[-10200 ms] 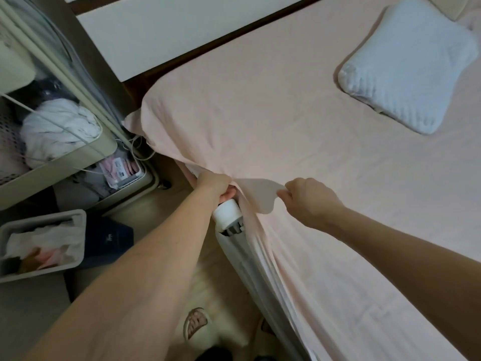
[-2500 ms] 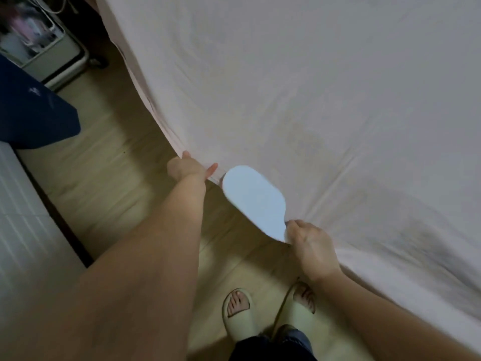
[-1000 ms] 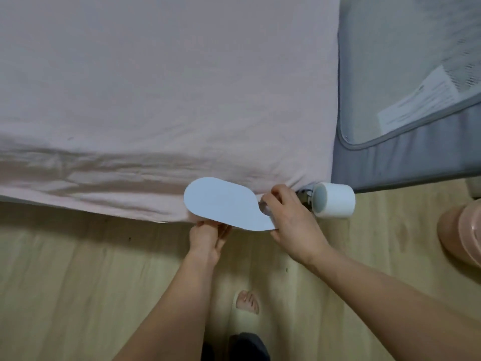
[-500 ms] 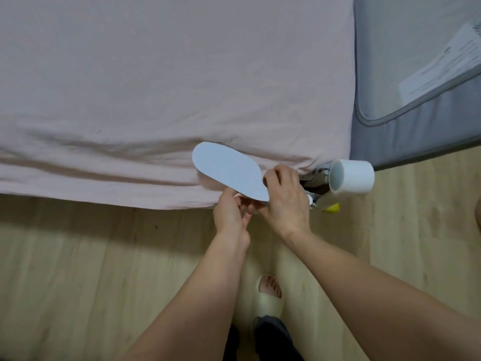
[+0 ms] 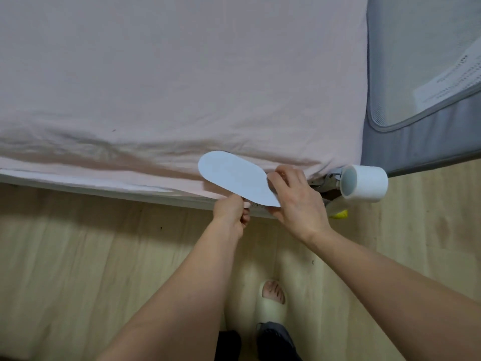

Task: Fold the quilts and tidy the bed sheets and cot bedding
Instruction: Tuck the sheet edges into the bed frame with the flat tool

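Over the last second the left hand (image 5: 232,212) has slid along the bed edge until it sits just beside the right hand (image 5: 296,196). It pinches the hem of the pale pink cotton bed sheet (image 5: 182,82), while the right hand's curled fingers grip the flat, pale blue oval plastic tucking paddle (image 5: 231,175), now angled over the hem. Tucking looks close to reaching the corner by the white cylindrical rail cap (image 5: 363,183).

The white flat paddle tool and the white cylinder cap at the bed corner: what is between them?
In the head view, the right hand lies between the paddle tool and the cylinder cap, gripping the tool's end.
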`<state>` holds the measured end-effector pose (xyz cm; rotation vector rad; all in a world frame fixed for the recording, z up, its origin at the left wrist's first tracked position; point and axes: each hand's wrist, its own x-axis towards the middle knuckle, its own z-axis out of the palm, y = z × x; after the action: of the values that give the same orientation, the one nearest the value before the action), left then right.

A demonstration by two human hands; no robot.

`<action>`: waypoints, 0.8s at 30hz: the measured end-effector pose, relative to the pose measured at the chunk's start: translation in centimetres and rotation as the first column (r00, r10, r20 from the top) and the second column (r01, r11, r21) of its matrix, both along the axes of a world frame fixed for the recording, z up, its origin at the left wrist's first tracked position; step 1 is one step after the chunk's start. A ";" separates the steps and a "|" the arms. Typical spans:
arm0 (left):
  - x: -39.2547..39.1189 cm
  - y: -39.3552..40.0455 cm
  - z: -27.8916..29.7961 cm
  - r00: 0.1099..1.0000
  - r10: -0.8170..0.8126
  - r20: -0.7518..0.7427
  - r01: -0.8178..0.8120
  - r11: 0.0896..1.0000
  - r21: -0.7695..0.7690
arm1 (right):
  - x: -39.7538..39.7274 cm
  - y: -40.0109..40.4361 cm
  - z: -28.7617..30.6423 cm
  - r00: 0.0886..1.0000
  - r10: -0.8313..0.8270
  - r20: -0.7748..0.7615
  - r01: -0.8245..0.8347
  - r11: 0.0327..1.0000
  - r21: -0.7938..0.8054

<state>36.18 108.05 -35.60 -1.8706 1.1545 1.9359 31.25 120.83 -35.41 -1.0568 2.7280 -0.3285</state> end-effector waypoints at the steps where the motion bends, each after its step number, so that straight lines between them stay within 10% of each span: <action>1: 0.3 0.1 -0.1 1.000 -0.020 0.007 0.020 0.999 0.025 | 0.0 -0.5 -0.1 1.000 0.015 -0.016 -0.015 1.000 0.004; 14: 0.6 -0.1 -1.8 0.946 -0.297 0.132 0.276 0.948 0.159 | -1.8 -3.2 -1.7 0.972 0.022 0.233 -0.107 0.928 0.358; 21: 0.4 -1.8 6.0 0.291 -0.878 0.381 0.956 0.275 -0.098 | -2.1 2.4 9.5 0.937 -0.163 0.308 0.192 0.979 -0.068; 24: -4.6 -2.4 9.8 0.284 -0.843 0.457 0.914 0.093 -0.396 | -5.4 2.8 13.0 0.889 -0.312 0.333 0.394 0.893 -0.215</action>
<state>31.55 105.63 -25.83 -0.8125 2.3117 0.6999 25.82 123.64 -22.46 -0.4905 2.6363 -0.8748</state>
